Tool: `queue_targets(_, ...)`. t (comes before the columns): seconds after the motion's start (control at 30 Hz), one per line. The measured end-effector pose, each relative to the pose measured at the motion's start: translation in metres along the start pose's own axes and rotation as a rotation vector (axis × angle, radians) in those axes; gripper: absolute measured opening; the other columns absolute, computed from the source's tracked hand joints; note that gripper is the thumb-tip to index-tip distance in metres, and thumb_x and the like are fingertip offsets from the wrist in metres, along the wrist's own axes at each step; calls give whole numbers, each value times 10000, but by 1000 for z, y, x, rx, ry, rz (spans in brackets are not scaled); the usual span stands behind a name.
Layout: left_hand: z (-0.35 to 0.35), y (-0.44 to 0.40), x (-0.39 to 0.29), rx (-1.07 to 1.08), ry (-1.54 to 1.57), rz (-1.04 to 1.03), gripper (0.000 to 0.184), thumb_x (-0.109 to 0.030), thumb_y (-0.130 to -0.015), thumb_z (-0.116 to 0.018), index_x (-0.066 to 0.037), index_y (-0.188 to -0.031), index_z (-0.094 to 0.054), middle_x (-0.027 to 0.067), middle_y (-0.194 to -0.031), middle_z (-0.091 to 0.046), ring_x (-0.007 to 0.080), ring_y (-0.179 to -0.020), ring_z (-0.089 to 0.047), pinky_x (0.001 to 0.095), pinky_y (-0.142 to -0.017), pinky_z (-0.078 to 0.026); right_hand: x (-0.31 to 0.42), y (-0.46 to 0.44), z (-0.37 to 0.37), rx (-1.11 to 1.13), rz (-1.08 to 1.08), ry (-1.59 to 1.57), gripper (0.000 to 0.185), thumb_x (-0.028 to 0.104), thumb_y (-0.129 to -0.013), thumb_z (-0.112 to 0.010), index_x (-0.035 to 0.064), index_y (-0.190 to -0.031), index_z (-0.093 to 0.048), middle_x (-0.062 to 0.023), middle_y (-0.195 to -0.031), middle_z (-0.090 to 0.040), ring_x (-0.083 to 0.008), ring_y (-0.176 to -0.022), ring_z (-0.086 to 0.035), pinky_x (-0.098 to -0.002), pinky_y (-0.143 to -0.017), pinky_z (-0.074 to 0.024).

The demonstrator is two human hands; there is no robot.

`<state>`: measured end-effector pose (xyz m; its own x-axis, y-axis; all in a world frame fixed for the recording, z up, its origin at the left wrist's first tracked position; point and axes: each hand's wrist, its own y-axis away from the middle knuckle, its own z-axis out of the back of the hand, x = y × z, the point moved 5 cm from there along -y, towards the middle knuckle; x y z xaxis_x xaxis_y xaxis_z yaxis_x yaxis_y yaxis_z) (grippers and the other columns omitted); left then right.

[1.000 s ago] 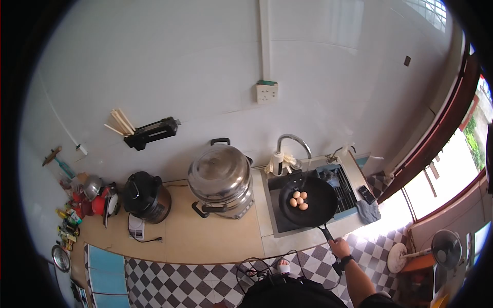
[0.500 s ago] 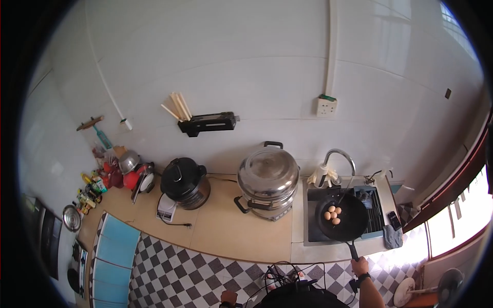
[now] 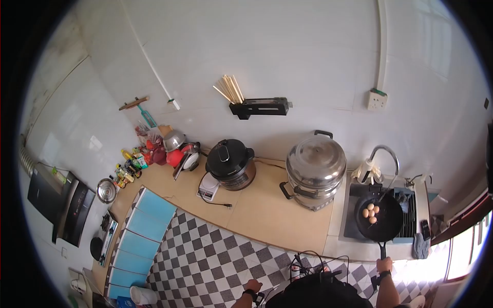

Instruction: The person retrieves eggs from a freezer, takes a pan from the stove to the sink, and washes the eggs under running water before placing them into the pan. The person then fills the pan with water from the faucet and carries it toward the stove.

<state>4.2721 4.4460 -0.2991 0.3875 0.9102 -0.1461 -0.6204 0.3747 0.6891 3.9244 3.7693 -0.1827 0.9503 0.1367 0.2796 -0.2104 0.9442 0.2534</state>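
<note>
My right hand [image 3: 384, 265] is wrapped around the handle of a black frying pan [image 3: 391, 226] held over the sink [image 3: 351, 228]. Several brown eggs [image 3: 371, 213] lie together in the left half of the pan. Above the pan arches a metal faucet [image 3: 389, 150], and what looks like a thin stream of water falls from it into the pan. Away from the counter, my left hand [image 3: 253, 286] hangs low over the floor, its fingers curled in, with nothing seen in it.
Left of the sink stands a large steel steamer pot [image 3: 316, 167]. Farther left are a black electric cooker [image 3: 230, 161] and a white kitchen scale [image 3: 208, 186]. A phone [image 3: 424, 229] and a grey cloth [image 3: 421, 247] lie right of the sink. Cables [image 3: 313, 259] hang before my body.
My view has turned left, so everything sits farther right and the stove side shows more. The pan with the eggs stays over the sink in my right hand.
</note>
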Motion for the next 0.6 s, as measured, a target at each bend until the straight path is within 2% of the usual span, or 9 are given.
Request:
queue_targets(0.1, 9, 9, 3, -67, 92, 84, 564, -532, -870, -597, -6, -978, -770, 253, -1066, -734, 420, -1064, -693, 500, -936, -563, -4, -12, -9, 59, -13, -24, 332, 225, -838, -656, -105, -880, -644, -195, -655, -701, -286, -519, -707, -409, -495, -589)
queue_targets(0.17, 4, 9, 5, -138, 51, 7, 477, -452, -897, -627, -1, -995, -745, 229, -990, -746, 388, -921, -735, 502, -788, -602, 8, -10, 1, 87, 2, -60, 340, 210, -834, -670, -115, -917, -613, -210, -682, -705, -293, -516, -708, -412, -471, -587)
queue_targets(0.23, 5, 24, -2, -370, 232, 156, 202, -248, -872, -683, -65, -909, -761, 180, -885, -735, 345, -821, -698, 477, -708, -541, 13, -10, 2, 120, -151, -99, 395, 278, -761, -711, -86, -910, -675, -279, -862, -734, -432, -873, -741, -491, -833, -591)
queue_targets(0.3, 9, 37, -5, -299, 481, 164, 344, -351, -898, -645, -25, -944, -745, 198, -959, -745, 382, -900, -690, 494, -780, -544, 18, -17, -1, 102, -44, -83, 348, 187, -827, -674, -139, -925, -604, -228, -704, -707, -316, -530, -720, -423, -460, -602)
queue_targets(0.37, 1, 35, -5, -223, 329, 40, 476, -441, -941, -576, 6, -1011, -724, 231, -1077, -732, 419, -995, -668, 520, -865, -529, 53, 12, 40, 150, -90, -176, 333, 176, -831, -665, -148, -896, -629, -214, -687, -708, -316, -544, -728, -430, -465, -608)
queue_targets(0.4, 2, 39, -7, -188, 409, 155, 515, -456, -959, -527, 14, -1070, -709, 256, -1155, -705, 447, -1047, -649, 548, -889, -516, 58, 16, 45, 219, -148, -232, 317, 164, -836, -656, -153, -841, -650, -205, -666, -704, -309, -529, -720, -425, -450, -598)
queue_targets(0.5, -1, 44, -9, -298, 453, 208, 502, -432, -969, -503, 14, -1070, -710, 264, -1160, -700, 460, -1054, -641, 564, -917, -498, 59, 18, 45, 260, -191, -293, 297, 146, -838, -647, -147, -796, -658, -199, -659, -702, -300, -509, -710, -418, -427, -581)
queue_targets(0.57, -16, 35, -4, -255, 450, 193, 473, -395, -972, -501, 21, -1059, -711, 258, -1131, -709, 458, -1056, -642, 549, -932, -495, 52, 13, 39, 264, -210, -300, 270, 131, -837, -642, -138, -806, -650, -197, -646, -694, -291, -497, -702, -414, -410, -564)
queue_targets(0.6, -24, 33, -1, -252, 687, 205, 450, -384, -970, -512, 9, -1052, -716, 247, -1111, -715, 443, -1052, -649, 538, -932, -500, 53, 14, 41, 242, -187, -283, 254, 126, -837, -639, -127, -813, -644, -191, -643, -690, -288, -496, -700, -415, -410, -563)
